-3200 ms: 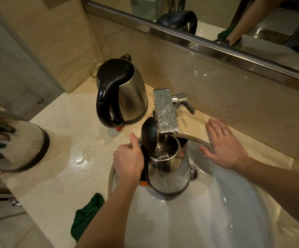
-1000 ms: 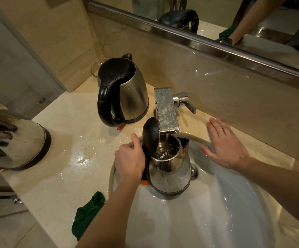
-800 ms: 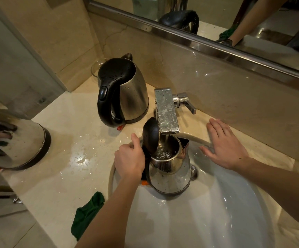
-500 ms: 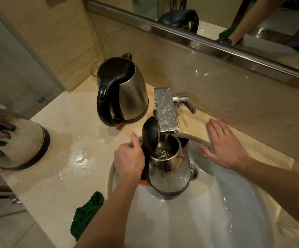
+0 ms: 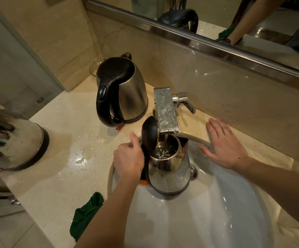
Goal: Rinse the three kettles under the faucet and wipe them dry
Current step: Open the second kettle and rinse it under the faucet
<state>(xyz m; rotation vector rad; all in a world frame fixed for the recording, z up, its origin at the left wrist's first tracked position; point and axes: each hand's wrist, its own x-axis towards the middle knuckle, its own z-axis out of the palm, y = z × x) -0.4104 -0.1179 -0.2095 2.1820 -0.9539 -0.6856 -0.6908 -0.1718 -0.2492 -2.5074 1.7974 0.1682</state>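
Observation:
A steel kettle (image 5: 170, 174) stands in the white sink (image 5: 207, 212) under the square faucet (image 5: 165, 111), its black lid flipped up. Water runs into its mouth and bubbles inside. My left hand (image 5: 129, 158) grips its black handle, which is mostly hidden behind the hand. My right hand (image 5: 224, 144) rests flat with spread fingers on the sink rim and counter, apart from the kettle. A second steel kettle (image 5: 125, 90) with a wet black lid stands upright on the counter behind. A third kettle (image 5: 14, 140) sits at the left edge.
A green cloth (image 5: 86, 213) lies crumpled on the wet marble counter (image 5: 64, 149) near its front edge. The faucet lever (image 5: 184, 102) juts right toward the wall. A mirror runs along the back wall. A glass bowl sits in the back corner behind the second kettle.
Water keeps running into the kettle and its level looks slightly higher. Neither hand has moved, and the kettles stay where they were.

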